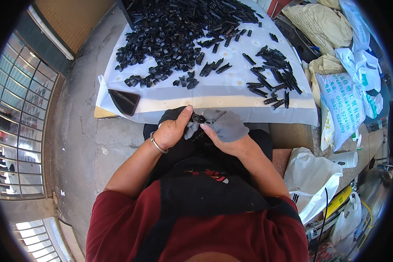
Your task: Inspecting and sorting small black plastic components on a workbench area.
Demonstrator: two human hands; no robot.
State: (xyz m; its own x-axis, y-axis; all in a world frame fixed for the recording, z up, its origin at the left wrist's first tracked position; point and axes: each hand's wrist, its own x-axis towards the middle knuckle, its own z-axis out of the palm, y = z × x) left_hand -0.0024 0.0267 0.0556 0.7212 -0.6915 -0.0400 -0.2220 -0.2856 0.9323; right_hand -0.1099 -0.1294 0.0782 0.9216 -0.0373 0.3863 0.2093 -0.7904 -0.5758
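Observation:
In front of my lap, both hands meet at a small black plastic part (199,118). My left hand (174,129), with a bangle at the wrist, grips it from the left, its bare thumb extended upward. My right hand (227,128), in a grey dotted glove with the thumb bare, pinches the same part from the right. The fingertips partly cover it, so its full shape is hidden. Beyond the hands, a large heap of black curved plastic pieces (161,43) lies on the table. Longer black clip-like pieces (277,65) form a looser pile to the right.
A pale floral cloth (231,98) covers the table (105,112). A dark phone (125,103) lies at its near left corner. Stuffed sacks (341,105) and a white plastic bag (312,170) crowd the right side. Barred windows (22,118) stand at left beside the concrete floor (81,131).

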